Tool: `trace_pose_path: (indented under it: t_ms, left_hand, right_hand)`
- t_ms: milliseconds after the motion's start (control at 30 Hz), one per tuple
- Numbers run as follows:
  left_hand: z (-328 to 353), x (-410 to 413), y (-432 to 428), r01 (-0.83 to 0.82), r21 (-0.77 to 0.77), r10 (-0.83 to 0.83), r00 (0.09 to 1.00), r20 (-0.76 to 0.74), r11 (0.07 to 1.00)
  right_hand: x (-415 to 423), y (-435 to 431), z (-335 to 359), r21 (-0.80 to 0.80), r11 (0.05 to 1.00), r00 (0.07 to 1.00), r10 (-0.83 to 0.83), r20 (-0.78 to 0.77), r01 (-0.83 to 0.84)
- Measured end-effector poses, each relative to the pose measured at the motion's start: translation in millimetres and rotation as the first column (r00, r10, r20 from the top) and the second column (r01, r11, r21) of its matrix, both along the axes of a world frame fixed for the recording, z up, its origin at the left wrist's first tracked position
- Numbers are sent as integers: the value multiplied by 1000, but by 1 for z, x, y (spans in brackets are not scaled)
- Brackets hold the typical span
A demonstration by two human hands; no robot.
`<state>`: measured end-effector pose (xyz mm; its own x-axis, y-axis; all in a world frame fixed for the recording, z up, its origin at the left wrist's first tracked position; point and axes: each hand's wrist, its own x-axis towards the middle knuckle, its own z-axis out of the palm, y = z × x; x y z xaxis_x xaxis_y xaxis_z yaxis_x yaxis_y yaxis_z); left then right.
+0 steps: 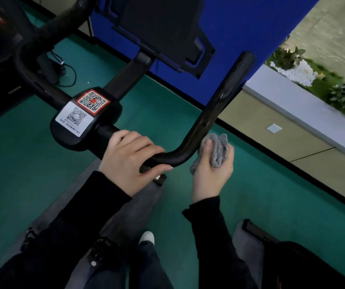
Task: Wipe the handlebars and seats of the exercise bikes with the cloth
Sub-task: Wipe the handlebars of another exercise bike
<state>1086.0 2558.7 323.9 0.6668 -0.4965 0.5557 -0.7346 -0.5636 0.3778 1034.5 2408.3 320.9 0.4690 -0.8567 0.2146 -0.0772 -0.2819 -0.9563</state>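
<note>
The exercise bike's black handlebar fills the middle of the view, over a teal floor. Its cross tube runs from the centre clamp toward the lower right, bends, then rises as a long horn up and to the right, ending near the blue wall panel. That horn's long axis is what the coming wipe likely turns on: it leads up and away from the right hand, which is the nearer one.

The black tablet holder stands above the stem, well apart from the horn and not in the way. The clamp cover carries two QR stickers. A second handlebar shows at upper left.

The left hand is wrapped around the cross tube just before the bend, steadying it. The right hand is closed on a bunched grey cloth, pressed against the outer side of the bend. The seat is not clearly in view.
</note>
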Motion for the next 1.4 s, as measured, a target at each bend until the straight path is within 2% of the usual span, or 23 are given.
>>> trace_pose_path:
  t_ms: [67, 100, 167, 200, 267, 367, 600, 800, 900, 967, 1100, 1267, 1400]
  left_hand:
    - [1, 0, 0, 2, 9, -1, 1000, -11, 1000]
    - [1, 0, 1, 2, 14, -1, 1000, -17, 1000]
    - [1, -1, 1, -2, 25, 2, 1000, -21, 1000]
    - [2, -1, 1, -4, 30, 4, 1000, -19, 1000]
    - [2, -1, 0, -1, 35, 2, 1000, -17, 999]
    - [2, -1, 1, 1, 41, 0, 1000, -21, 999]
    - [1, -1, 1, 2, 59, 0, 999, -37, 998]
    - [2, -2, 1, 6, 68, -2, 999, -50, 998]
    - [3, -2, 1, 8, 81, -4, 999, -51, 997]
    - [3, -2, 2, 10, 88, -5, 999, -54, 996]
    - [3, -2, 2, 6, 107, 0, 998, -58, 994]
    - [2, -1, 2, -3, 106, 9, 998, -56, 994]
    - [3, -2, 2, -3, 98, 9, 998, -66, 995]
  right_hand:
    - [2, 12, -1, 230, 973, 996, -42, 85, 21]
    - [1, 20, -3, 370, 929, 988, -68, 136, 14]
    - [-3, 34, -4, 629, 777, 965, -152, 215, -18]
    - [-3, 38, -3, 713, 700, 954, -192, 228, -29]
    - [1, 36, 0, 790, 609, 943, -218, 252, -71]
    - [8, 31, 7, 821, 553, 937, -191, 292, -143]
    - [-15, 30, 3, 837, 487, 917, -158, 365, -249]
    - [-32, 23, -5, 784, 489, 921, 142, 362, -383]
    - [-28, 23, -3, 770, 396, 865, 269, 423, -500]
    - [-29, 20, -1, 772, 365, 850, 310, 426, -520]
    - [-29, 7, 3, 783, 373, 859, 339, 384, -497]
    - [-18, -11, 5, 751, 462, 876, 342, 341, -472]
    - [-22, -2, 3, 747, 412, 834, 432, 344, -522]
